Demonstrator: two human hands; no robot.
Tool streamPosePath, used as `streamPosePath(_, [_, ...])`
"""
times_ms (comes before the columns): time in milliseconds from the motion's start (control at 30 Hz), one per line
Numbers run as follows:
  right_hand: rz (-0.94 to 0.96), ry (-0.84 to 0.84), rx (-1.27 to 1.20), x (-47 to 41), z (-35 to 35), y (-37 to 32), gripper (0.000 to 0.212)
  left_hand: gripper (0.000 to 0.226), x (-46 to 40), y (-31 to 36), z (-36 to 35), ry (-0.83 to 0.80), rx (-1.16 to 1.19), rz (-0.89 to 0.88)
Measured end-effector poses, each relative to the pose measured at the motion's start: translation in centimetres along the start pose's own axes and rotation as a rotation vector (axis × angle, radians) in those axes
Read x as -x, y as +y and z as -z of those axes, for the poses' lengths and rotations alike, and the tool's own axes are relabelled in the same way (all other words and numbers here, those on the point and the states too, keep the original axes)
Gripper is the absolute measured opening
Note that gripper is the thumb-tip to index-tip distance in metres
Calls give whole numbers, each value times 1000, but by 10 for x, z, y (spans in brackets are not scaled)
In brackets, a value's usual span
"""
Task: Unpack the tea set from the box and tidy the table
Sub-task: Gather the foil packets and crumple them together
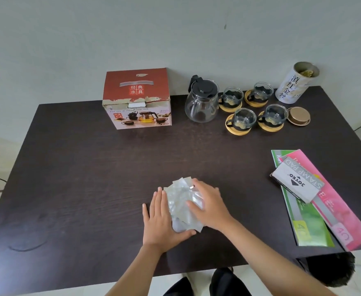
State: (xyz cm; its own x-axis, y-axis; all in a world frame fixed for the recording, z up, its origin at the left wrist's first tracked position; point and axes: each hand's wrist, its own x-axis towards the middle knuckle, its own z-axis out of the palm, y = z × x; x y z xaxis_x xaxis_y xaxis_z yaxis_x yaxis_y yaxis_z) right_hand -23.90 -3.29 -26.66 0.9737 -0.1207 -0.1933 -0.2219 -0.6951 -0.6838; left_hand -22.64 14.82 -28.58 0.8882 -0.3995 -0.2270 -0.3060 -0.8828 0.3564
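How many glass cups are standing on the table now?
4, each on a bamboo coaster right of the glass teapot: back left, back right, front left, front right. None seems hidden.

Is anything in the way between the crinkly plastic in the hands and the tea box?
Nothing visible. Both hands, left hand and right hand, press the plastic wrap; only bare table lies between it and the box.
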Motion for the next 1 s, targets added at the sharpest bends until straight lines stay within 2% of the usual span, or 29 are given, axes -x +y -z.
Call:
streamPosePath(67, [-117, 151, 28, 19, 0, 13, 80, 135, 0, 0, 1, -4, -1, 1])
streamPosePath(133, [-238, 141, 86, 31, -4, 19, 90, 137, 0, 0, 2, -11, 4, 7])
streamPosePath(233, [-260, 36, 158, 36, -18, 9, 88, 141, 1, 0, 2, -15, 23, 17])
streamPosePath(333, [-250, 6, 60, 36, -27, -9, 77, 146, 2, -1, 5, -41, 73, 20])
streamPosePath(400, [-265, 67, -28, 36, -25, -13, 76, 151, 2, -1, 9, -77, 121, -1])
streamPosePath(500, [-331, 189, -30, 35, -16, -12, 88, 155, 1, -4, 25, -125, 360, 24])
streamPosePath(567, [-368, 157, 88, 32, -15, -16, 93, 145, -2, -9, 34, -104, 448, 89])
streamPosePath(700, [-444, 92, 218, 22, -24, -32, 84, 112, -11, -9, 40, -56, 390, 127])
streamPosePath(833, [-492, 81, 155, 15, -29, -45, 69, 110, -20, -2, 44, -102, 354, 116])
streamPosePath(900, [-554, 64, 49, 10, -27, -49, 72, 115, -27, -1, 46, -145, 345, 143])
streamPosePath(967, [-614, 17, -77, 6, -25, -50, 81, 105, -34, 1, 49, -215, 369, 218])
streamPosePath(1000, [-623, -9, -103, 3, -25, -51, 80, 91, -37, 1, 50, -246, 364, 235])
